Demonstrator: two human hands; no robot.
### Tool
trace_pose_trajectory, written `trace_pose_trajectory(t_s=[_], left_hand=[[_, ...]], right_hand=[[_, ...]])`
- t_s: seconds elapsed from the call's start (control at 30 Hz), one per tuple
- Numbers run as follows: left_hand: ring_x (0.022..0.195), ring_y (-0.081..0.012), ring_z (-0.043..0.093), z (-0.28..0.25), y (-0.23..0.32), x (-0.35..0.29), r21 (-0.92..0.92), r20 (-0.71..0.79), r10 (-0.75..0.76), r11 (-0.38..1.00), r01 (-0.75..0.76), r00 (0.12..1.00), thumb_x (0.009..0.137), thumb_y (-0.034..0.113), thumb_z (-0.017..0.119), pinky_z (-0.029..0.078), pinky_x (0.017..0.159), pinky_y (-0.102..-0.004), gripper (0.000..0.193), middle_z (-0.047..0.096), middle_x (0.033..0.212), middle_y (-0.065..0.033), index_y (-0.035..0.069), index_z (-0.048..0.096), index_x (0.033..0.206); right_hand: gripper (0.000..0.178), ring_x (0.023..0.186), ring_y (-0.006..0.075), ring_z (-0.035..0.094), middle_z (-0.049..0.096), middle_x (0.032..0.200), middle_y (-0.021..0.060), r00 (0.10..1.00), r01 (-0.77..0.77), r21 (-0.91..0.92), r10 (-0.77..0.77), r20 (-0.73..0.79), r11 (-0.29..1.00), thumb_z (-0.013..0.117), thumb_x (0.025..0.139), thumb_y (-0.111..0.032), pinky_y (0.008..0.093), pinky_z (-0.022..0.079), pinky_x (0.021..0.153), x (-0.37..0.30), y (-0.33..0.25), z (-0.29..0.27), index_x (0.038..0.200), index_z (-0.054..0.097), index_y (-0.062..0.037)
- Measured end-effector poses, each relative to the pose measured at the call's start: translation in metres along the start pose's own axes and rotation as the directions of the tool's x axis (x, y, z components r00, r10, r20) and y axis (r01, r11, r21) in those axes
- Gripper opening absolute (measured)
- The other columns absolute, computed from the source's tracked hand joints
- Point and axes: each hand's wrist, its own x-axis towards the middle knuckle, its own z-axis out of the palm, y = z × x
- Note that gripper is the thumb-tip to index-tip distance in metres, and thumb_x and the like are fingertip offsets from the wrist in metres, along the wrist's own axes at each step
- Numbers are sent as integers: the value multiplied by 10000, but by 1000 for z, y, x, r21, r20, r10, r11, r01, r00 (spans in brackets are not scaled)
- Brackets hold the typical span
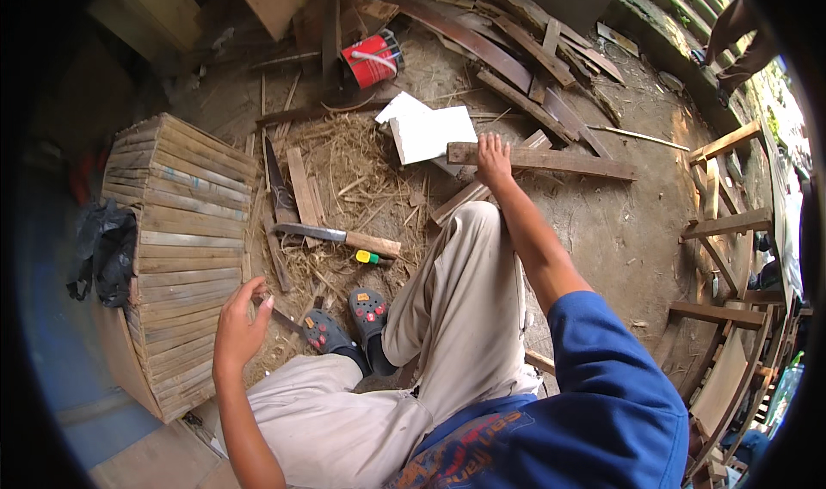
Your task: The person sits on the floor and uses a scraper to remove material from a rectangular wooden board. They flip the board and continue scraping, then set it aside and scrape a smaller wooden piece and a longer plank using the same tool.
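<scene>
My right hand (493, 158) reaches out past my knee and grips a brown wooden plank (568, 162) near its left end, with the fingers over its top. My left hand (242, 324) is beside my left leg, its fingers curled around one end of a thin dark strip (286, 320). The strip's other end points toward my grey clog (325, 330); its kind is unclear. On the ground ahead of my feet lies a large knife (311, 231) with a wooden handle. A small yellow and green object (367, 256) sits just below that handle.
A slatted wooden box (191, 239) stands at left with a black plastic bag (105, 252) on it. Beyond are wood shavings (361, 162), white sheets (430, 134), a red bucket (372, 63) on its side and piled boards (516, 46). Wooden frames (727, 224) line the right; a person's legs (738, 46) show behind.
</scene>
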Motion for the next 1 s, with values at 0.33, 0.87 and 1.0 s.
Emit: trace_pose_trajectory(t_s=[0.33, 0.87, 1.0], left_hand=[[1030, -329, 677, -4, -8, -30, -128, 261, -211, 960, 251, 942, 933, 147, 678, 506, 925, -402, 382, 701, 1095, -200, -1, 607, 1277], [1380, -284, 457, -10, 42, 83, -303, -271, 93, 936, -177, 958, 1055, 428, 469, 348, 1133, -405, 572, 505, 1464, -160, 23, 452, 1459], [1431, -242, 379, 8, 46, 116, -806, -396, -164, 533, -256, 904, 1000, 672, 444, 322, 1133, -414, 821, 391, 1564, -135, 85, 316, 1559]], right_hand=[[762, 1146, 332, 554, 573, 1175, 148, 960, 275, -164, -281, -8, 947, 818, 760, -455, 551, 391, 983, 15, 19, 18, 1320, 515, -36], [656, 1085, 392, 590, 599, 1150, 245, 661, 750, 544, -453, -598, 377, 541, 1007, -511, 472, 484, 949, -31, -144, -286, 1379, 539, 30], [575, 1105, 401, 615, 650, 1123, 254, 636, 747, 634, -492, -595, 199, 516, 1027, -469, 469, 499, 952, -50, -194, -309, 1295, 623, 28]])
